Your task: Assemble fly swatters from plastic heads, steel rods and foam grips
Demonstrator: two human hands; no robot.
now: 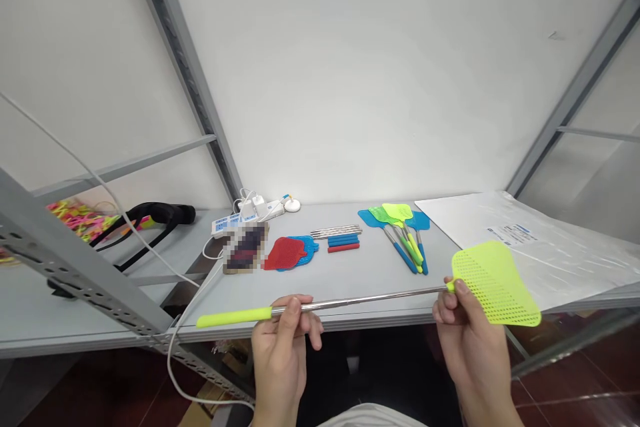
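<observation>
A yellow-green fly swatter (370, 296) with an extended metal rod spans the space between my two hands, in front of the shelf edge. My left hand (283, 347) pinches the rod beside the yellow-green grip, which points left. At the other end, my right hand (467, 330) grips the neck just below the perforated head. Farther back lie a red swatter head (285, 253) and blue heads (311, 251), several metal rods (336, 231), blue handle grips (343, 240) and a red grip (343, 248). Right of these sits a pile of assembled swatters (403, 233) in blue and green.
A white plastic package (530, 240) covers the shelf's right side. Power strips (235, 223) with white cables stand at the back left, near a blurred dark object (245, 248). A grey metal post (100, 267) rises at left, with a cable (170, 347) hanging past it.
</observation>
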